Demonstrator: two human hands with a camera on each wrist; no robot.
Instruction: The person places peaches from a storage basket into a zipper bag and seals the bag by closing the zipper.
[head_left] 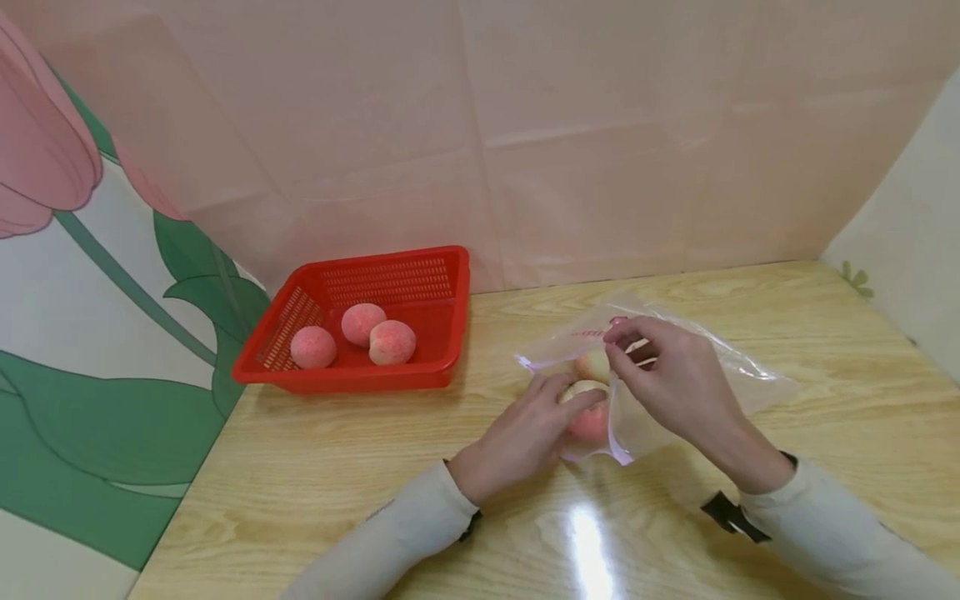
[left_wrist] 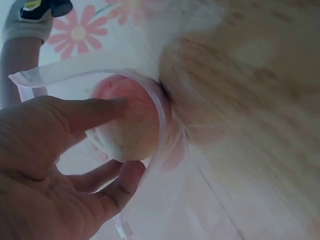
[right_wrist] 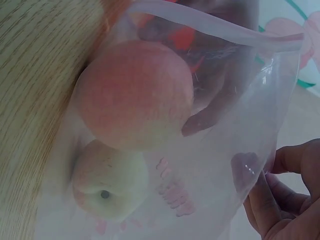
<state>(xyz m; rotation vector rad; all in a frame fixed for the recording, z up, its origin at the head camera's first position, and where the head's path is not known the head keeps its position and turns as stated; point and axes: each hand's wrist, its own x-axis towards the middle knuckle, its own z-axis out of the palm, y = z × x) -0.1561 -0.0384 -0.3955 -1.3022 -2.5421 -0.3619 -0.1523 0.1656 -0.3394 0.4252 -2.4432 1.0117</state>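
A clear zip bag (head_left: 551, 348) with a pale purple seal strip lies on the table, its mouth spread towards the left. My left hand (head_left: 521, 433) reaches into that mouth and holds a pink-and-cream peach (left_wrist: 125, 120), thumb on one side and fingers on the other. Behind it, a second, paler peach (right_wrist: 111, 180) rests inside the bag. At the bag's upper edge my right hand (head_left: 678, 375) pinches the plastic between thumb and fingers, lifting it. Parts of the left fingers show only through the cloudy film.
To the left, a red plastic basket (head_left: 442, 367) with slotted walls holds three peaches, one of them a pink peach (head_left: 313, 347). The wooden table (head_left: 337, 475) meets a pink-covered wall (head_left: 450, 167) at the back. A wall with painted tulips (head_left: 82, 333) borders the left side.
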